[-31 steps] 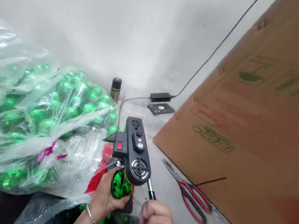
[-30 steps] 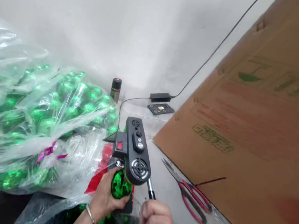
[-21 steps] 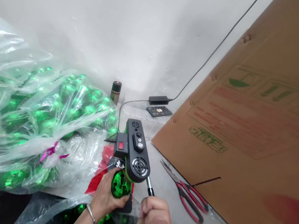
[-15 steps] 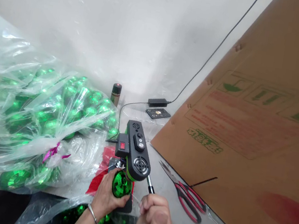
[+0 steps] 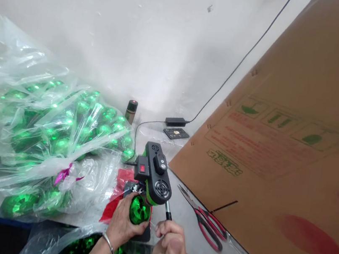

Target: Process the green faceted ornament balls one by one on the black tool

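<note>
My left hand (image 5: 122, 220) is closed around a shiny green faceted ball (image 5: 140, 211). It holds the ball under the front end of a small black-and-green bench drill press (image 5: 159, 178), which has a red switch on its side. Whatever meets the ball's top is hidden by the machine's head. To the right, my right hand (image 5: 171, 248) is wrapped round the machine's lever (image 5: 168, 210), a metal rod with a black grip. Beneath the machine's base lies a red sheet (image 5: 111, 209).
Clear plastic bags (image 5: 59, 140) of green balls fill the left. Scissors (image 5: 210, 228) lie right of the lever, beside a large cardboard box (image 5: 278, 168). Toward the wall are a spray can (image 5: 131, 112), a power adapter (image 5: 175, 122) and a phone (image 5: 176, 133). More green balls (image 5: 84, 246) lie below the table edge.
The whole view has shifted slightly. My right hand, still on the lever, has moved a little left relative to the drill press. My left hand keeps the ball in the same spot.
</note>
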A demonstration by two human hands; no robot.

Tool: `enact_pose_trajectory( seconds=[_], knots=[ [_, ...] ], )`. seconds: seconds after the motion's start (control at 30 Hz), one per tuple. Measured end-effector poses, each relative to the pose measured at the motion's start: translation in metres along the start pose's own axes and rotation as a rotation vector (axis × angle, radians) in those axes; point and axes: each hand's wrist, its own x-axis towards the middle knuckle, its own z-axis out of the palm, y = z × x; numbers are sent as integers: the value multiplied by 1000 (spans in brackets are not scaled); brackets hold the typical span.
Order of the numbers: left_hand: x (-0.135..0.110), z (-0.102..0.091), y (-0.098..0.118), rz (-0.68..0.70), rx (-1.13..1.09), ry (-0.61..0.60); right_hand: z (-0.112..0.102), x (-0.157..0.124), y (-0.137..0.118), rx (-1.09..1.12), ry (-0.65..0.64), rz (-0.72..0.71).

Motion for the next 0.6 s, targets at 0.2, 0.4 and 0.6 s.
enact_pose_trajectory(
  seconds=[0.2, 0.4, 0.6],
  knots=[
    [2, -1, 2, -20, -23, -3, -10, 7, 0, -32, -62, -6],
    [1, -10, 9, -55, -92, -60, 4, 62, -39, -66, -81, 181],
    [-62, -31, -48, 80, -96, -48, 5, 53, -32, -53, -39, 99]
  ],
)
